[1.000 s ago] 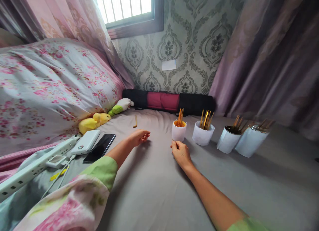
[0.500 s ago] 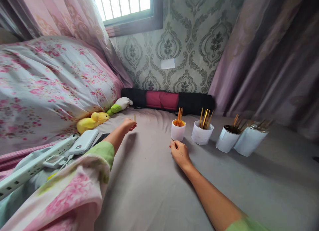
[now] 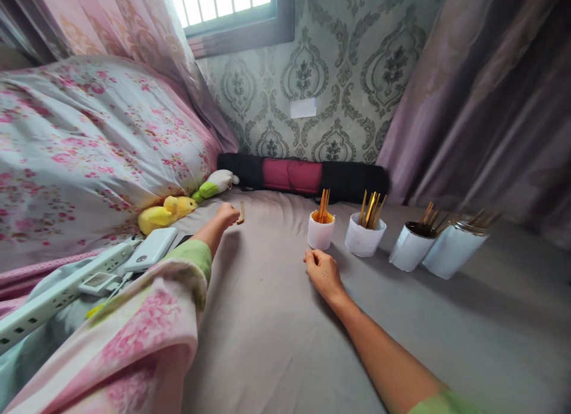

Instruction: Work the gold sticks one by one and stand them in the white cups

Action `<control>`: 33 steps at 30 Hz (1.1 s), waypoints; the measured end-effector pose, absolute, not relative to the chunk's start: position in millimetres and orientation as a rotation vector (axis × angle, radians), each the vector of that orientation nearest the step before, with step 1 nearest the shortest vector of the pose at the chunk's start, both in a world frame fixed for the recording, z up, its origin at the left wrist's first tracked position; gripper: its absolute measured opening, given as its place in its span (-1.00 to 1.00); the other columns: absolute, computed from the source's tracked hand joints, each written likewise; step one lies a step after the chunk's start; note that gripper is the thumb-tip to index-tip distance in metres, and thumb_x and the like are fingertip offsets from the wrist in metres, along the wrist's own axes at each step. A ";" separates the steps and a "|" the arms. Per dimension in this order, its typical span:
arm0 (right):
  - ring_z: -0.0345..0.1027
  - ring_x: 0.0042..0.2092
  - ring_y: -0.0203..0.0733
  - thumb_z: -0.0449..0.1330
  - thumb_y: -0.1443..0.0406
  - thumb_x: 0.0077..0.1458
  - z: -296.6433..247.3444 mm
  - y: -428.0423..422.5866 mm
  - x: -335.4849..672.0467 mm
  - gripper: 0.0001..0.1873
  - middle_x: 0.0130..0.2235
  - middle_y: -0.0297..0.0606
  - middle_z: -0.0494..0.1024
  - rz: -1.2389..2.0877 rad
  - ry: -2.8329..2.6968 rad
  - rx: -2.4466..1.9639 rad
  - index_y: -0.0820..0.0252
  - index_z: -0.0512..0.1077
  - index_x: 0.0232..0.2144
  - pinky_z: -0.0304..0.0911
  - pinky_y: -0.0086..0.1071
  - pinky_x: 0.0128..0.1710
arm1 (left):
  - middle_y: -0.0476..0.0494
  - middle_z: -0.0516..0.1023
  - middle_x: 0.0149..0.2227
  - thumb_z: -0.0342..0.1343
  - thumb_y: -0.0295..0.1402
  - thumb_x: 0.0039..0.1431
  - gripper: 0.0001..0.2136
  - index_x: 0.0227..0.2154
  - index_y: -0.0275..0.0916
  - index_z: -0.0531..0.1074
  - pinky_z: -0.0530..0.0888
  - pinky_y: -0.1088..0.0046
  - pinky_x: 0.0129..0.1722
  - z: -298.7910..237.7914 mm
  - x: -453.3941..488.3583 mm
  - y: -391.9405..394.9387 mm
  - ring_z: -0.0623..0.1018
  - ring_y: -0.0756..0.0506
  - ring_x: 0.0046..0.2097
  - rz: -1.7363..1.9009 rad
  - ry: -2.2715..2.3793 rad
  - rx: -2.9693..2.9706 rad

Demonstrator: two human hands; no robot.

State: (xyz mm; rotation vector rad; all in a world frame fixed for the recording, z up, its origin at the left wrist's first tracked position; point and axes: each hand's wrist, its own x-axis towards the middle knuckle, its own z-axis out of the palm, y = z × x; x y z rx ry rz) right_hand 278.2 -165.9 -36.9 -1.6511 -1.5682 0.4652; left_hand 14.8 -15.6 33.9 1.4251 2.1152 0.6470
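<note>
My left hand [image 3: 228,215] is reached out over the bed at the left of centre, its fingers closed. From them stands up a thin tan stick [image 3: 242,210], bent or overlapped at its lower end. My right hand [image 3: 324,273] rests just in front of the nearest white-wrapped cup [image 3: 320,236], its thumb and forefinger pressed together; whatever they may hold is too small to make out. Several orange-brown sticks [image 3: 324,203] stand in that cup. To its right is a wider white cup [image 3: 364,241] with golden sticks [image 3: 373,210].
Farther right are a white-wrapped can [image 3: 408,252] and a taller jar [image 3: 452,253], both holding sticks. A black and red rolled bag [image 3: 292,176] lies along the wall. On the left are plush toys [image 3: 165,215], a power bank [image 3: 151,247] and a power strip [image 3: 66,298].
My left hand has shifted slightly forward, and more of the thin stick shows beside it. My right hand stays almost in place. The whole view has shifted slightly.
</note>
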 end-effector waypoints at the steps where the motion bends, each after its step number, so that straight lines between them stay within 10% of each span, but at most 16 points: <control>1: 0.27 -0.54 -0.30 -0.06 0.15 0.11 -36.5 -166.1 278.1 -0.61 -0.55 -0.25 0.49 0.464 -1.571 -1.655 0.20 0.46 -0.51 0.00 -0.45 -0.53 | -0.21 0.38 -0.05 0.02 -0.27 0.16 -0.67 -0.04 -0.29 0.30 0.43 0.21 -0.16 33.1 13.5 -13.7 0.44 -0.11 -0.11 0.622 2.123 1.420; 8: 0.27 -0.51 -0.28 -0.06 0.15 0.11 -35.8 -167.3 277.3 -0.62 -0.56 -0.26 0.48 0.446 -1.583 -1.669 0.19 0.46 -0.51 0.00 -0.44 -0.51 | -0.21 0.41 -0.10 0.03 -0.28 0.15 -0.70 -0.09 -0.32 0.34 0.44 0.25 -0.20 29.7 8.1 -6.0 0.46 -0.10 -0.15 0.536 2.185 1.442; 17: 0.27 -0.53 -0.29 -0.06 0.15 0.11 -34.8 -169.0 276.3 -0.62 -0.56 -0.26 0.49 0.460 -1.583 -1.661 0.18 0.45 -0.52 -0.01 -0.44 -0.53 | -0.19 0.41 -0.64 0.14 -0.55 -0.18 -0.94 -0.64 -0.34 0.38 0.32 0.41 -0.49 20.9 7.9 2.3 0.48 -0.17 -0.46 0.620 2.248 1.544; 33: 0.32 -0.46 -0.27 -0.04 0.16 0.13 -32.0 -171.7 274.1 -0.66 -0.52 -0.28 0.51 0.489 -1.562 -1.702 0.14 0.43 -0.52 -0.01 -0.47 -0.49 | -0.29 0.44 -0.50 0.16 -0.52 -0.24 -0.90 -0.55 -0.35 0.39 0.34 0.34 -0.34 9.7 10.3 15.7 0.47 -0.29 -0.22 0.529 2.285 1.660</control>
